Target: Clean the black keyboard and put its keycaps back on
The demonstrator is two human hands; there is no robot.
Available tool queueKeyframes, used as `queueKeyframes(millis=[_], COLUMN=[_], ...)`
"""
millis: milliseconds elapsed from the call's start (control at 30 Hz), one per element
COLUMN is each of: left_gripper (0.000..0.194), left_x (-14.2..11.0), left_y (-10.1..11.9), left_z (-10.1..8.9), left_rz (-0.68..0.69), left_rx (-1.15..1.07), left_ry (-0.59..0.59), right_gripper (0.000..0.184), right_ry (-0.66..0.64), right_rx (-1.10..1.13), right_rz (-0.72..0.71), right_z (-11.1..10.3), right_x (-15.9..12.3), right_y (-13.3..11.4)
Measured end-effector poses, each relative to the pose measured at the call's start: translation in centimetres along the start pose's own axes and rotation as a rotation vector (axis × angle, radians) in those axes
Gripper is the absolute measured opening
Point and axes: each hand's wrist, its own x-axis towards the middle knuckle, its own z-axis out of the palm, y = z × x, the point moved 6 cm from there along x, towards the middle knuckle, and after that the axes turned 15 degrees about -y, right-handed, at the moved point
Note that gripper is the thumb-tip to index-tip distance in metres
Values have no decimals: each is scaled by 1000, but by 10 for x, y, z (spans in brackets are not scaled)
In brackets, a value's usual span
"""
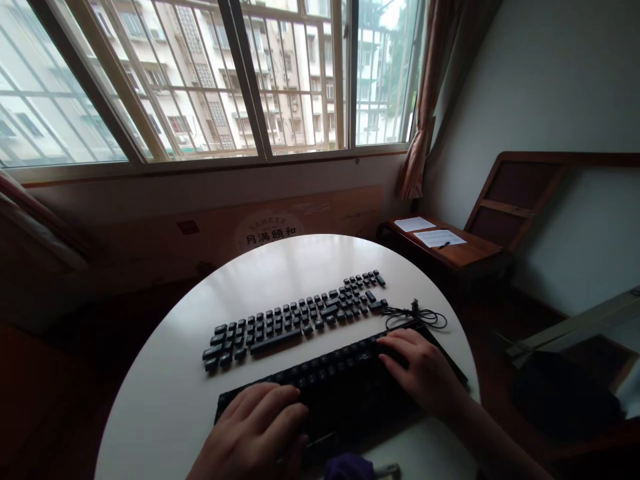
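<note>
A black keyboard [350, 395] lies near the front of the round white table; its upper rows carry keycaps, while the lower part looks dark and bare. Over its left end my left hand [263, 427] is curled, gripping it, with the fingertips partly hidden. My right hand [423, 367] rests on the keyboard's right part. Its fingertips touch the upper keys, thumb and index finger apart, with nothing visible between them. Behind the keyboard, loose black keycaps [280, 323] are laid out in rows, with a long spacebar [275, 342] among them.
A coiled black cable [433, 319] sits at the right of the white table [160, 380]. By the front edge are a purple object [349, 467] and a small metallic piece [387, 471], partly cut off. A wooden bench [475, 248] with papers [440, 238] stands back right, below the window.
</note>
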Motion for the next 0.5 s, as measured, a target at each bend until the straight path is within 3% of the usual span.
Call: queueKeyframes(millis=[133, 267, 500], left_gripper=[11, 8, 11], left_x=[47, 82, 87], left_y=[1, -7, -23], left_z=[4, 25, 51], left_rz=[160, 211, 259], left_rx=[-96, -94, -216], left_ry=[-226, -354, -270], right_gripper=[25, 28, 15], right_ry=[1, 3, 7], right_rx=[7, 51, 33], right_rz=[3, 46, 63], right_z=[3, 4, 5], right_x=[-2, -4, 0], right_y=[5, 9, 6])
